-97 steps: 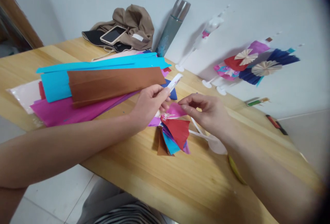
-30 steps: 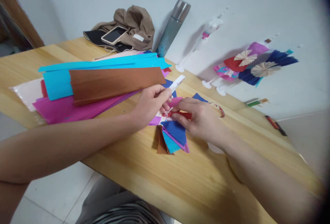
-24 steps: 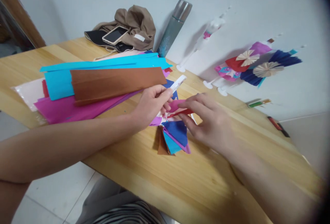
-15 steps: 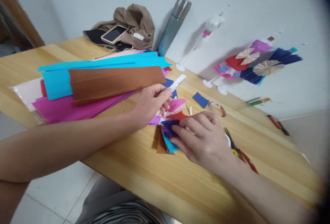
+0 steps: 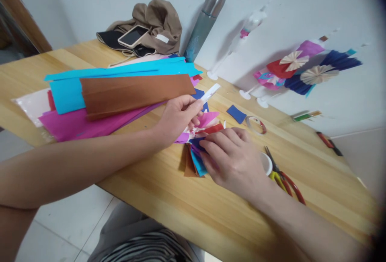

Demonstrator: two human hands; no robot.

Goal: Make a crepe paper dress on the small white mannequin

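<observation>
My left hand (image 5: 182,117) is closed, pinching a narrow white strip (image 5: 211,93) between thumb and forefinger so that it sticks out up and to the right. Below it on the table lies a small bundle of coloured paper pieces (image 5: 208,119) in pink, red, purple, blue, turquoise and brown. My right hand (image 5: 232,157) bends over the near side of that bundle, its fingers closed on a dark blue paper piece (image 5: 197,144). Those fingertips partly cover the paper. Left of the hands, a long folded brown paper sheet (image 5: 135,95) rests on turquoise and magenta sheets.
Right of my right hand lie pliers or scissors with red handles (image 5: 291,187), a white roll (image 5: 266,164) and a clear tape roll (image 5: 256,125). Paper decorations on stands (image 5: 283,69), a flask (image 5: 205,26), a brown cap (image 5: 159,24) and a phone (image 5: 134,36) line the wall.
My right hand has shifted slightly left and its fingers have drawn closer over the blue paper. My left hand keeps its pinch on the white strip. The view has tilted slightly.
</observation>
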